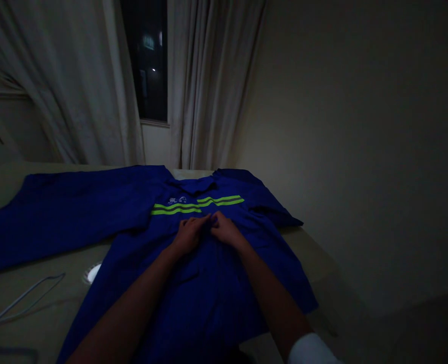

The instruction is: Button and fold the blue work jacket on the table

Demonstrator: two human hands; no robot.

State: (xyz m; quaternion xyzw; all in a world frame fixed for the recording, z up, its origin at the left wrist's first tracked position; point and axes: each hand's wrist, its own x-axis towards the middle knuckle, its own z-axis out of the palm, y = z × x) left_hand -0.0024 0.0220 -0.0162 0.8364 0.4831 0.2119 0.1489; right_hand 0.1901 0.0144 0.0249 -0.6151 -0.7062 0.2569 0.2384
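Observation:
A blue work jacket (140, 212) with two bright yellow-green chest stripes (197, 204) lies spread flat, front up, on a beige table (30, 303). One sleeve stretches far out to the left. My left hand (188, 235) and my right hand (226, 230) meet at the jacket's centre front, just below the stripes. Both have their fingers curled in a pinch on the front placket fabric. What sits between the fingertips is too dark and small to make out.
A thin wire hanger (23, 298) lies on the table at the left, next to a small round white spot (92, 273). Pale curtains (209, 86) frame a dark window (148, 55) behind. A bare wall (360, 126) fills the right.

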